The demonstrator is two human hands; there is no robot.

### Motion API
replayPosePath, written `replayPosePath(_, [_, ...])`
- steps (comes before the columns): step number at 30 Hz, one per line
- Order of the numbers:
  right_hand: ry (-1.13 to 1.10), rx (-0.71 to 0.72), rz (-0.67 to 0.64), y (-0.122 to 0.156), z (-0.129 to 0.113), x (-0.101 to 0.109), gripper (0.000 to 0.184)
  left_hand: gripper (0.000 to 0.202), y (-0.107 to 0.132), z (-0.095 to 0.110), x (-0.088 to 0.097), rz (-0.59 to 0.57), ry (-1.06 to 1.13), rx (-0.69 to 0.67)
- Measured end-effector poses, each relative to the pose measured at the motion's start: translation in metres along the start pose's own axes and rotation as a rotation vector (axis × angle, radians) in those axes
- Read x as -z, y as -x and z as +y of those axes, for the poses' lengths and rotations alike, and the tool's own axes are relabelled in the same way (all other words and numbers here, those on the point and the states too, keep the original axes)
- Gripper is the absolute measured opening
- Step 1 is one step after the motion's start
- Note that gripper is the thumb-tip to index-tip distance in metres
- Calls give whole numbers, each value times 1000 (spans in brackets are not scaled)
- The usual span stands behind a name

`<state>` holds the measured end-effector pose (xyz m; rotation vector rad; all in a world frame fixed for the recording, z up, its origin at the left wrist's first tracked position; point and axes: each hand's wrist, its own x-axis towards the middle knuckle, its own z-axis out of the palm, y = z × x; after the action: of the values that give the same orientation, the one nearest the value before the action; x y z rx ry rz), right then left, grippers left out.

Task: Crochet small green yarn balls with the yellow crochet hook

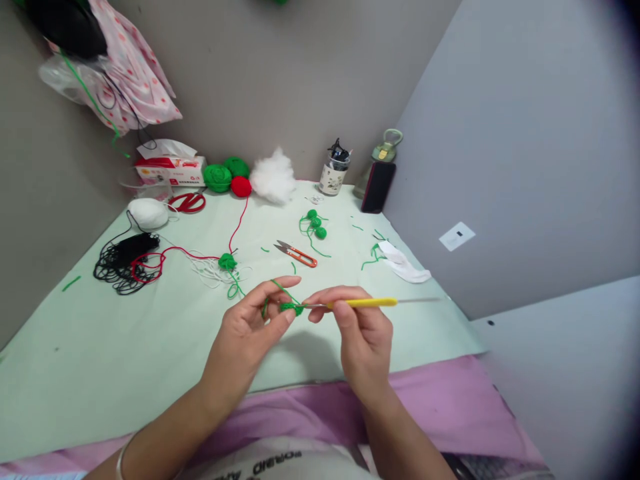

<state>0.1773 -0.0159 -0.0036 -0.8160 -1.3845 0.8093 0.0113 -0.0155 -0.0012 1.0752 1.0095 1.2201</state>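
Observation:
My left hand (250,327) pinches a small green crochet piece (291,307) between thumb and fingers, with green yarn (235,288) looped over its index finger. My right hand (357,323) grips a crochet hook with a yellow handle (363,303); its metal tip pokes into the green piece. Both hands hover above the pale green table cover (125,360), close to the front edge.
On the table lie orange-handled snips (297,253), small green crocheted balls (315,225), green and red yarn balls (227,177), white stuffing (273,177), red scissors (187,202), tangled black cord (123,263), a tissue box (170,170), a jar (334,175) and a dark phone (377,187).

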Motion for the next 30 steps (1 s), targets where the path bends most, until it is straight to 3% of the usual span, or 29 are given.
replayPosePath(5, [489,462,-117,9,2,-2,30,29,4,-1,-4,113,-158,-141])
replayPosePath(8, [688,592,-87,11,7,-5,31,39,4,1,-6,52,47,9])
replayPosePath(10, [608,517,-55,10,8,-5,31,44,1,3,-5,-57,265,196])
replayPosePath(12, [375,343,17,7,8,-4,28,40,-3,5,-3,-116,422,325])
replayPosePath(15, [-14,85,91,1,8,-1,22,38,-6,7,-3,-83,456,316])
replayPosePath(17, [-132,15,57,-1,8,-1,19,41,-5,6,-4,-73,391,255])
replayPosePath(23, [124,152,-38,5,12,-6,28,39,0,4,-8,-50,257,166])
replayPosePath(27, [407,411,-80,7,12,-4,38,41,-5,3,-5,-79,410,289])
replayPosePath(28, [406,419,-66,7,11,-2,38,40,-6,3,-4,-106,462,332])
replayPosePath(30, [272,298,12,3,10,0,31,32,-9,3,0,-120,528,371])
